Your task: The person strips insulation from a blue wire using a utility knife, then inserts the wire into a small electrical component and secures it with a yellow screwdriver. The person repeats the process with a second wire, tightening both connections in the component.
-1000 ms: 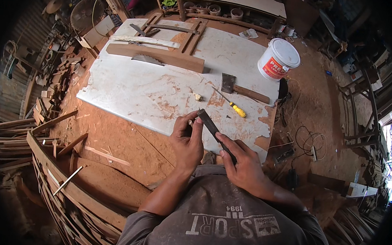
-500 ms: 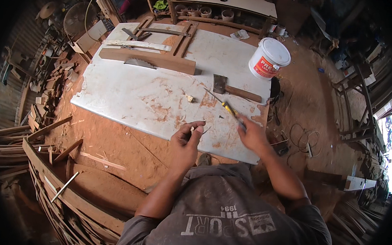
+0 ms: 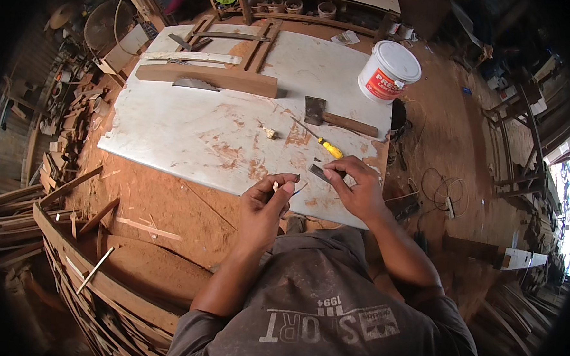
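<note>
My left hand [image 3: 266, 196] is closed in a pinch over the table's near edge. From its fingers a thin, pointed sliver [image 3: 302, 188] sticks out, with a small pale bit by the thumb; their kind is unclear. To its right, my right hand [image 3: 357, 185] grips a small, flat dark-grey bar [image 3: 320, 173] between thumb and fingers, its end turned toward the left hand. Just beyond the right hand lies a yellow-handled screwdriver [image 3: 330, 148] on the white table. Farther back rests a hammer-like tool [image 3: 349, 123] with a broad metal head and wooden handle.
On the white tabletop [image 3: 178, 127] are a crumpled pale scrap [image 3: 270, 133], a wooden beam [image 3: 238, 82], a toothed saw blade [image 3: 195, 84] and a wooden frame [image 3: 261, 48]. A white bucket [image 3: 394, 64] stands at the far right corner. Stacked timber [image 3: 99, 284] lies at lower left.
My right hand has moved nearer the left, and the grey bar, blurred before, is now plainly visible in its fingers. The left hand keeps its pinch. The whole view has shifted slightly.
</note>
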Action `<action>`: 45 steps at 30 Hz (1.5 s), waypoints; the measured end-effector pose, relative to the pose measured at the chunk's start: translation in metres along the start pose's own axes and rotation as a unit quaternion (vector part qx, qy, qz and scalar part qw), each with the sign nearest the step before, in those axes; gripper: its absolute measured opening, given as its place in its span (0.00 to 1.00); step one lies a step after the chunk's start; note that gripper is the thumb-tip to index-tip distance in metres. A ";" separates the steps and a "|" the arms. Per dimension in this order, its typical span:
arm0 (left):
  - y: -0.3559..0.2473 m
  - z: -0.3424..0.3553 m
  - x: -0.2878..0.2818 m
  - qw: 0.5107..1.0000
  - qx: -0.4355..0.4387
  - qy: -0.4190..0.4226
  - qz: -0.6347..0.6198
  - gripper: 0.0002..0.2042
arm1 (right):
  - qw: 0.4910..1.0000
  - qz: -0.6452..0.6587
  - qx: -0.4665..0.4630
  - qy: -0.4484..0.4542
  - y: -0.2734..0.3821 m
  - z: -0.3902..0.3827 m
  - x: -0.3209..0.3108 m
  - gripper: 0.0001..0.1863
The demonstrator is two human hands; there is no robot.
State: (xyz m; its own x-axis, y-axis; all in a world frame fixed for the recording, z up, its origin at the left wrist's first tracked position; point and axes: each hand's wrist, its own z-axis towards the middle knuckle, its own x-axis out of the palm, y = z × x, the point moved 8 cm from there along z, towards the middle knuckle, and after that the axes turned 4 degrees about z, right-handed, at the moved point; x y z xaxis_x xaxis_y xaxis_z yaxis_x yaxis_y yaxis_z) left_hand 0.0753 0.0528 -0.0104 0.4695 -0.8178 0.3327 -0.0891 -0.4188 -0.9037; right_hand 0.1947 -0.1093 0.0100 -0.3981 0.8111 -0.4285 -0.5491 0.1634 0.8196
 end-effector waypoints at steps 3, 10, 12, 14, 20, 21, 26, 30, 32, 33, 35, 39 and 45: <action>-0.007 -0.004 0.005 0.998 0.025 0.001 0.058 0.09 | 0.993 0.006 -0.115 0.027 0.080 0.018 -0.008 0.09; -0.017 -0.009 0.012 0.987 0.112 0.008 0.116 0.08 | 0.982 -0.085 -0.163 0.036 0.099 0.013 -0.001 0.09; -0.016 -0.010 0.011 0.980 0.142 0.003 0.142 0.08 | 0.983 -0.085 -0.155 0.042 0.097 0.013 0.000 0.09; -0.017 -0.011 0.013 0.979 0.148 0.004 0.143 0.08 | 0.983 -0.096 -0.145 0.060 0.097 0.014 0.001 0.10; -0.022 -0.013 0.018 0.970 0.143 0.021 0.194 0.08 | 0.969 -0.150 -0.146 0.135 0.096 0.020 0.004 0.09; -0.020 -0.013 0.017 0.969 0.136 0.026 0.205 0.08 | 0.974 -0.140 -0.138 0.112 0.089 0.024 -0.001 0.08; 0.004 -0.024 0.009 0.986 0.012 0.045 0.162 0.08 | 0.992 -0.019 0.085 -0.087 0.018 0.047 -0.070 0.03; 0.009 -0.028 0.010 0.994 -0.043 0.059 0.079 0.08 | 0.989 -0.079 0.123 0.028 0.014 0.046 -0.064 0.04; 0.009 -0.027 0.010 0.995 -0.047 0.070 0.044 0.08 | 0.970 -0.168 0.109 0.142 0.026 0.038 -0.038 0.06; 0.009 -0.026 0.011 0.995 -0.049 0.077 0.025 0.08 | 0.971 -0.170 0.080 0.146 0.036 0.035 -0.031 0.08; 0.005 -0.026 0.014 0.995 -0.049 0.090 -0.010 0.07 | 0.969 0.066 0.164 0.173 0.047 0.024 -0.012 0.09; 0.004 -0.026 0.017 0.992 -0.043 0.108 -0.051 0.08 | 0.946 0.204 0.116 0.223 0.060 0.017 0.003 0.12; 0.003 -0.029 0.022 0.987 -0.068 0.146 -0.012 0.07 | 0.924 0.197 0.113 0.308 0.063 0.016 0.009 0.13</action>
State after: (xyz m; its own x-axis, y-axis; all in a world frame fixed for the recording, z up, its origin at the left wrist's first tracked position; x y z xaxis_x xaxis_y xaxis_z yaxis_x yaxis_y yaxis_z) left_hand 0.0598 0.0226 0.0022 0.2009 -0.8776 0.4353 -0.2070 -0.4724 -0.8568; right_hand 0.1684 -0.0832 0.0634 -0.9157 0.3697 -0.1572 -0.1317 0.0933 0.9869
